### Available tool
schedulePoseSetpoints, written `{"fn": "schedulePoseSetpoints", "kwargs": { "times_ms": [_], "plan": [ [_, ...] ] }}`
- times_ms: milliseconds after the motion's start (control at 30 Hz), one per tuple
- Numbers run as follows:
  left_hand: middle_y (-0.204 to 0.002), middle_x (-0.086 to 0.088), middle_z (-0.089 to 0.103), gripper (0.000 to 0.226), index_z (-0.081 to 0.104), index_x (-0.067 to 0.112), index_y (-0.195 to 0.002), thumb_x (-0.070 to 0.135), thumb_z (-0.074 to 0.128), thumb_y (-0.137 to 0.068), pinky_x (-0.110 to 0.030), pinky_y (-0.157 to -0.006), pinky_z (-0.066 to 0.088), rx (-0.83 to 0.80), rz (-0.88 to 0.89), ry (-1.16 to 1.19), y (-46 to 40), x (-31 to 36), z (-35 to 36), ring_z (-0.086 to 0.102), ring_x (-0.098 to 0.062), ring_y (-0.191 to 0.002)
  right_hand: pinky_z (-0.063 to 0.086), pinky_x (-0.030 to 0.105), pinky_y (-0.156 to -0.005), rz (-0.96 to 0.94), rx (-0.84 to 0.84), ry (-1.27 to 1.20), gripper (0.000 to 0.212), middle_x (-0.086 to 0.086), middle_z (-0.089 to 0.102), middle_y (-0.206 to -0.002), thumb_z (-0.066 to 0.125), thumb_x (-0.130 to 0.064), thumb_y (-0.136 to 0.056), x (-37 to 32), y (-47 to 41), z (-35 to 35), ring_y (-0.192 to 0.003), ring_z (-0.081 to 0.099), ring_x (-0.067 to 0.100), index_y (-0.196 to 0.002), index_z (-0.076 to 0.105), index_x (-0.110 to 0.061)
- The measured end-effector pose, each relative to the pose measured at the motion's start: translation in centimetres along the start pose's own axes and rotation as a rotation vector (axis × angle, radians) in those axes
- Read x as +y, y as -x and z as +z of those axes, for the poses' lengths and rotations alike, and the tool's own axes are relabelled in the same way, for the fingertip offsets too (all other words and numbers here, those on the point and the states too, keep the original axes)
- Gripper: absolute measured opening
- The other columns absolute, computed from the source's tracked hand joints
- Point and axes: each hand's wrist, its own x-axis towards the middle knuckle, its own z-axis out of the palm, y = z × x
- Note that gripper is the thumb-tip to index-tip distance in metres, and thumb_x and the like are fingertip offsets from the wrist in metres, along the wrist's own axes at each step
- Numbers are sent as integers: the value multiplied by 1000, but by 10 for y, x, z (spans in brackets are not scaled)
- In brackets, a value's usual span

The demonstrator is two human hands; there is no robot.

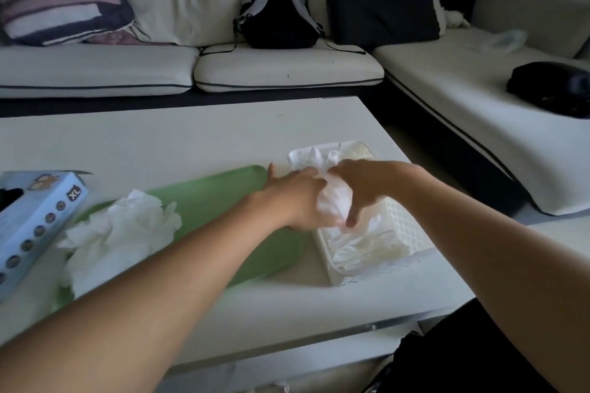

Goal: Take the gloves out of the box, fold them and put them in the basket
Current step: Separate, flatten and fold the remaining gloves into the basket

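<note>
Over the white basket [405,226], both hands hold one folded white glove [333,202] between them. My left hand [297,198] grips it from the left and my right hand [364,185] grips it from the right, fingers pointing down. Several more white gloves [364,249] lie inside the basket. A heap of loose white gloves [118,233] sits on the green tray [217,201] to the left. The blue glove box [35,226], marked XL, lies at the far left, tilted.
All of this rests on a white low table [191,137]. Behind it stands a white sofa with cushions and a black backpack [277,16]. A dark object [549,89] lies on the sofa's right section.
</note>
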Motion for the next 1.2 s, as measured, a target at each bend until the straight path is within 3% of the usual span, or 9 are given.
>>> {"fn": "schedulePoseSetpoints", "kwargs": {
  "times_ms": [133, 233, 400, 567, 667, 900, 1033, 1133, 1200],
  "plan": [
    [-150, 9, 47, 72, 52, 27, -145, 66, 64, -86, -40, -116, 34, 235, 17, 121, 52, -73, -15, 49, -16, -135, 51, 42, -96, -32, 301, 177, 73, 1, 63, -126, 78, -57, -76, -45, 26, -31, -115, 60, 25, -132, 56, -16],
    [-146, 7, 52, 70, 54, 26, -142, 61, 71, -84, -36, -109, 42, 287, -117, 146, 99, -132, -11, 52, -18, -130, 49, 33, -95, -347, 445, -141, 60, -2, 63, -131, 77, -47, -83, -102, 38, -33, -115, 61, 19, -135, 59, -22],
    [-150, 8, 43, 93, 41, 28, -150, 54, 85, -72, -42, -106, 44, 132, -375, 126, 157, -200, 4, 46, -19, -133, 42, 31, -107, -583, 359, -231, 66, -4, 54, -145, 74, -43, -87, -197, 23, 3, -129, 52, 16, -146, 48, -25],
    [-158, 8, 26, 137, 10, 35, -161, 59, 92, -55, -48, -107, 46, -70, -498, 55, 179, -242, 25, 42, -25, -139, 35, 34, -114, -649, 391, -340, 65, -6, 41, -155, 65, -44, -94, -270, 4, 23, -141, 37, 17, -151, 39, -30],
    [-169, 6, 12, 138, -2, 29, -162, 58, 90, -63, -44, -117, 36, -155, -505, 97, 190, -258, 33, 29, -23, -151, 34, 37, -115, -614, 367, -256, 62, -5, 35, -159, 64, -47, -93, -305, -15, 31, -144, 32, 21, -150, 42, -32],
    [-161, 6, 30, 108, 14, 41, -157, 47, 85, -76, -41, -103, 49, -111, -386, 164, 191, -281, 49, 49, -21, -132, 45, 30, -98, -562, 402, -253, 24, -10, 59, -138, 68, -28, -93, -309, -39, 52, -122, 58, 20, -115, 75, -28],
    [-147, 0, 43, 98, 22, 37, -152, 41, 85, -77, -41, -94, 51, -31, -365, 147, 180, -285, 55, 58, -26, -115, 54, 38, -90, -686, 462, -180, 15, -3, 63, -134, 72, -19, -88, -285, -38, 60, -117, 61, 25, -100, 80, -26],
    [-147, -3, 44, 96, 20, 33, -154, 43, 81, -81, -37, -86, 49, -15, -373, 86, 175, -285, 56, 58, -29, -118, 58, 37, -66, -791, 638, -35, 8, 5, 68, -116, 79, -18, -78, -273, -37, 69, -99, 65, 32, -80, 79, -25],
    [-147, -5, 43, 95, 18, 27, -156, 45, 78, -84, -37, -83, 46, -18, -384, 50, 171, -283, 58, 56, -30, -123, 56, 35, -64, -822, 672, 12, 4, 4, 64, -107, 76, -27, -83, -266, -34, 70, -91, 63, 29, -86, 79, -27]
  ]
}}
